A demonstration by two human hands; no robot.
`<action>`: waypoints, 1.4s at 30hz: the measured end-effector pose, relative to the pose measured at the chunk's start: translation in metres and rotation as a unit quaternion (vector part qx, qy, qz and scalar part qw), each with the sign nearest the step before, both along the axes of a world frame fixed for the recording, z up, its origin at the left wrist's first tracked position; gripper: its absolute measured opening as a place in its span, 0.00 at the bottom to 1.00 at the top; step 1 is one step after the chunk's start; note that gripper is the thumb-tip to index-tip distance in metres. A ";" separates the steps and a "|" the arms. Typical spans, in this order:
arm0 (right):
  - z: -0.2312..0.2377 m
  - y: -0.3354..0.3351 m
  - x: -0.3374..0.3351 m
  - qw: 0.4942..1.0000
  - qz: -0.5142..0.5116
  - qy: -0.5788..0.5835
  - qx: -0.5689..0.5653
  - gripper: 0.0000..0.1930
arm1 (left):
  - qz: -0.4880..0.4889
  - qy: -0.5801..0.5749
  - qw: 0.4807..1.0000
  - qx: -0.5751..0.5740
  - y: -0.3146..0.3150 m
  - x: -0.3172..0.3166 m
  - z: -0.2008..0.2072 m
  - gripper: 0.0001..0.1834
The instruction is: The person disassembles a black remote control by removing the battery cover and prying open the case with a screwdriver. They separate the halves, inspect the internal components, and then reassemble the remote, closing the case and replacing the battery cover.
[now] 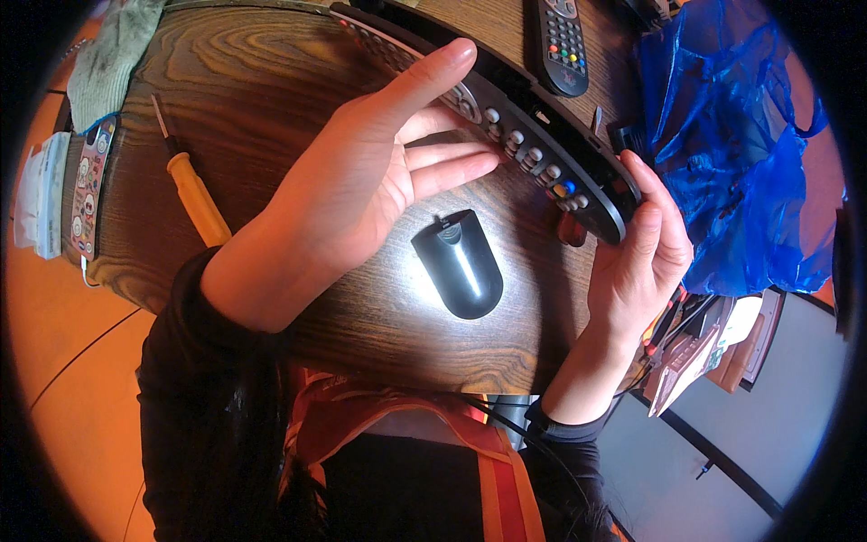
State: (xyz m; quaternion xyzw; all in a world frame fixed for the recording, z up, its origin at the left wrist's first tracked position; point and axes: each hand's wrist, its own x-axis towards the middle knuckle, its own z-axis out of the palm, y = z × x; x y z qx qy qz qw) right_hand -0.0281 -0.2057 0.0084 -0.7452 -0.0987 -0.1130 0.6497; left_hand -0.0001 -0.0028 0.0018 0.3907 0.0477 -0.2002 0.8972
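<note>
The left hand [357,172] is raised over the wooden table [226,68], close to the camera, in front of the held remote [519,113]. Two remotes show: this long black one and a second remote [564,54] lying near the far edge. There is also one dark rounded cover piece [462,271], one screwdriver [194,199] with an orange handle, one blue plastic bag [722,144], one grey knit cloth [108,72] and one slim slab in a patterned case [90,190].

The two hands are apart, one toward each end of the held remote. The left hand is loosely open, thumb well away from the fingers; its thumb tip overlaps the remote and its fingertips reach the buttons, but I cannot tell whether they press. The right hand [637,248] pinches the right end between thumb and fingers.

The held remote hangs above the table, beyond the cover piece, its long axis slanting from upper left to lower right. Its button side faces down and toward the person; a long dark recess runs along the opposite side. The cover piece lies on the table between the forearms, its small tab pointing away from the person.
</note>
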 end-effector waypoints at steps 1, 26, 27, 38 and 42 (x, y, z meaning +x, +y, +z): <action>0.000 0.000 0.000 1.000 0.000 -0.002 -0.006 0.13 | 0.000 0.000 1.000 -0.001 0.000 0.000 0.000 0.34; 0.002 0.001 -0.001 0.999 -0.004 -0.022 -0.050 0.12 | 0.001 0.015 1.000 -0.010 0.000 0.000 -0.001 0.33; 0.003 0.001 -0.001 0.998 -0.003 -0.023 -0.053 0.12 | 0.003 0.014 1.000 -0.012 0.000 0.000 -0.001 0.33; 0.008 0.006 0.000 0.994 0.031 -0.061 -0.087 0.13 | 0.030 0.018 0.999 -0.027 -0.003 0.000 -0.004 0.27; 0.008 0.006 0.001 0.984 0.043 -0.099 -0.139 0.13 | 0.032 0.039 0.998 -0.043 -0.004 -0.002 -0.004 0.26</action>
